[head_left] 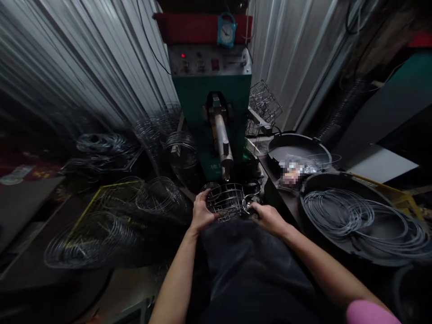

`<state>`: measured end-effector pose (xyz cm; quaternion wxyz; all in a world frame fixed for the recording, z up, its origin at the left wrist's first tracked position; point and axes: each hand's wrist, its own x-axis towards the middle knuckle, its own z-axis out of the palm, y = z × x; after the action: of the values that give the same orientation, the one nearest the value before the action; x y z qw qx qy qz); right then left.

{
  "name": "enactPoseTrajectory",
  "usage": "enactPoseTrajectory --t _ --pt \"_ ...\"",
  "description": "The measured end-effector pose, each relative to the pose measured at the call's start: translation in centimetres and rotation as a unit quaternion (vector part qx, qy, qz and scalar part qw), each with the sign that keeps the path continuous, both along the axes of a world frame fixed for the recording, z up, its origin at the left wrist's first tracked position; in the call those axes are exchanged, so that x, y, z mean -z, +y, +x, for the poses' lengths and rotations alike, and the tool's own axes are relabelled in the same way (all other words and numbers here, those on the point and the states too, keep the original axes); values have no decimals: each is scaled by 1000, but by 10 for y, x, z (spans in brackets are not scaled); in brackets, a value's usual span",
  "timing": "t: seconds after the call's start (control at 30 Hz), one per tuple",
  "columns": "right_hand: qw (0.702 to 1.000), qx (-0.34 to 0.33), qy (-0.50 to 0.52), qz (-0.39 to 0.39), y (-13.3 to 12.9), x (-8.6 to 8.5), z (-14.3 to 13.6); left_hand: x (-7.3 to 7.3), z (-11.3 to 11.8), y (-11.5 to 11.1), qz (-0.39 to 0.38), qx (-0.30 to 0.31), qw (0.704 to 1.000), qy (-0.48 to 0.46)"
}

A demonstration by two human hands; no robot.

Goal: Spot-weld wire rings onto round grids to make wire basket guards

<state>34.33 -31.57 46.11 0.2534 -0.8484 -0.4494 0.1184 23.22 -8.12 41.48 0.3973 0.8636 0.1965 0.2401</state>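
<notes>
Below the electrode arm, the wire basket lies crosswise, left end gripped by the left hand. The right hand curls at its right; grip unclear.

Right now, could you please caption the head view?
Left hand grips wire basket, right hand at its edge, green machine ahead.

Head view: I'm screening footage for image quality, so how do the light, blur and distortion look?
Head view: dim overall, darkest around the lower edge; pale glare on the white panel; the alarm clock is fairly clear, while the wire rings at left smear; the outer areas look stretched, wide-angle style; a pixelated patch hides something in the upper round tray.
</notes>
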Motion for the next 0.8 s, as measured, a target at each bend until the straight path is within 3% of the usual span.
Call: enactPoseTrajectory --t 0.07,0.13,0.27,0.37,0.47,0.63,0.8 --pt "998 -16 -32 -57 24 -22 -2 -15 -4 -15 92 1 995 47" --pt "995 -11 -56 -88 41 -31 -4 -28 -4 -28 141 13 986 83" --pt "994 49 -72 -64 53 -25 -13 -40 0 -40 170 24 981 94" --pt "997 51 -47 -13 49 -12 -18 -39 0 -42 173 33 981 83" --pt "999 -17 28 42 42 -4 -14 -35 -1 -42 154 43 984 82" --pt "985 -147 65 66 35 -12 1 -32 1 -37 99 48 989 97" --pt "984 -164 20 59 38 -12 6 -32 5 -30 85 42 992 85"
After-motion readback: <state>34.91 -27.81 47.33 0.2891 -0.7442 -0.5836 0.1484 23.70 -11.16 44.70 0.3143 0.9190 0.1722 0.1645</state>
